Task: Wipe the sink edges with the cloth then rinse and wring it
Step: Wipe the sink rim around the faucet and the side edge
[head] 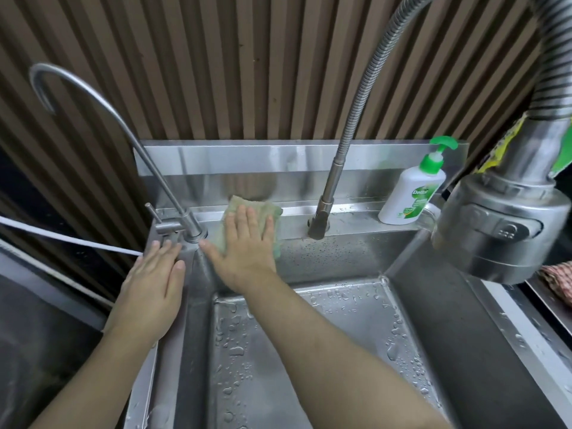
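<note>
A pale green cloth [240, 209] lies on the back ledge of the steel sink [356, 224], between the thin curved tap and the hose base. My right hand [246, 246] presses flat on the cloth with fingers spread, palm hanging over the ledge's front. My left hand [153, 283] rests flat on the sink's left rim beside the small tap, holding nothing. The sink basin [309, 351] below is wet with droplets.
A thin gooseneck tap [182, 218] stands at the back left corner. A flexible hose tap [322, 218] rises mid-ledge; its large spray head [495, 230] hangs close at right. A white and green soap bottle [411, 190] stands back right. A slatted brown wall is behind.
</note>
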{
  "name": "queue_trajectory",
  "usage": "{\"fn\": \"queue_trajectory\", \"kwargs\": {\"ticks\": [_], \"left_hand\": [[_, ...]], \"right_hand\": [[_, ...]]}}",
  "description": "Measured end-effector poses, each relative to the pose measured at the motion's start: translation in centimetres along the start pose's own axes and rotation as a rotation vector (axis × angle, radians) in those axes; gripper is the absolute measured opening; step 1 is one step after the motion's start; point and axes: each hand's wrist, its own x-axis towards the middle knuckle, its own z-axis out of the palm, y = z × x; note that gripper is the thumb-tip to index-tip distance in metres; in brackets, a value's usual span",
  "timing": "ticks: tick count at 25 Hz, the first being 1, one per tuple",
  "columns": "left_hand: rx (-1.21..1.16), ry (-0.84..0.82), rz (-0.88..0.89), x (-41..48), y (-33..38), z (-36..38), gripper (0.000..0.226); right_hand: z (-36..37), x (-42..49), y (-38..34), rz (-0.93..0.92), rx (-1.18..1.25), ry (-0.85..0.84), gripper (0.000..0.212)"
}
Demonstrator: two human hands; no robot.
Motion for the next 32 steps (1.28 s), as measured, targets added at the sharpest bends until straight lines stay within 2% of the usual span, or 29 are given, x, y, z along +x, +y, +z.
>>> {"fn": "queue_trajectory", "kwargs": {"ticks": [2,3,6,7,9,12,14,17,18,20,21,22,24,25,27,29,32], "left_hand": [[-0.007,0.002,-0.002,-0.2,0.3,-0.2,0.065],[-0.009,0.001,-0.009,-0.2,0.4,-0.3,0.063],[0.022,0.004,-0.016,-0.1,0.3,-0.1,0.065],[0.033,-0.003,-0.007,0.0,0.2,0.0,0.071],[0.044,-0.01,-0.004,-0.1,0.0,-0.2,0.077],[0.021,-0.048,-0.014,-1.1,0.6,-1.5,0.068],[-0.012,-0.116,-0.003,-3.6,0.8,-3.0,0.068],[-0.033,-0.105,0.039,-10.8,1.0,-5.0,0.077],[-0.028,-0.104,0.042,-13.4,0.9,-5.3,0.074],[-0.025,-0.108,0.037,-17.7,0.8,-5.7,0.061],[-0.025,-0.112,0.033,-19.0,0.8,-5.7,0.057],[-0.026,-0.12,0.03,-19.9,0.7,-5.7,0.056],[-0.049,-0.135,0.022,-20.6,0.8,-5.7,0.056],[-0.058,-0.138,0.018,-20.6,0.9,-5.7,0.056],[-0.044,-0.13,0.025,-20.7,1.1,-5.5,0.055],[-0.031,-0.115,0.02,-20.8,1.1,-5.4,0.054],[-0.041,-0.107,0.016,-20.9,1.3,-5.4,0.052]], "right_hand": [[0.1,0.1,1.7,-0.114,-0.019,0.05,0.065],[0.2,-0.2,3.3,-0.108,-0.021,0.093,0.061],[0.5,-1.4,6.0,0.152,0.0,0.156,0.063],[0.6,-1.3,5.2,0.166,-0.009,0.139,0.065],[1.1,-0.7,2.1,-0.008,-0.059,0.086,0.065],[0.2,0.2,1.3,-0.258,-0.032,0.054,0.052],[-0.7,-0.8,2.7,-0.239,0.193,0.057,0.043],[-1.3,-4.4,2.2,-0.032,0.839,-0.002,0.032],[-1.5,-5.7,0.8,-0.026,1.018,-0.026,0.032],[-0.3,-7.4,-2.4,-0.161,1.119,-0.155,0.04],[0.4,-8.1,-4.1,-0.275,1.022,-0.261,0.044],[1.0,-8.8,-5.5,-0.397,0.796,-0.318,0.046],[2.0,-8.4,-6.8,-0.506,0.359,-0.208,0.048],[2.2,-7.3,-7.2,-0.501,0.249,-0.13,0.049],[2.0,-4.4,-8.1,-0.431,0.17,-0.097,0.051],[1.5,-2.2,-8.9,-0.357,0.136,-0.133,0.052],[1.5,-4.9,-8.7,-0.413,0.134,-0.112,0.052]]}}
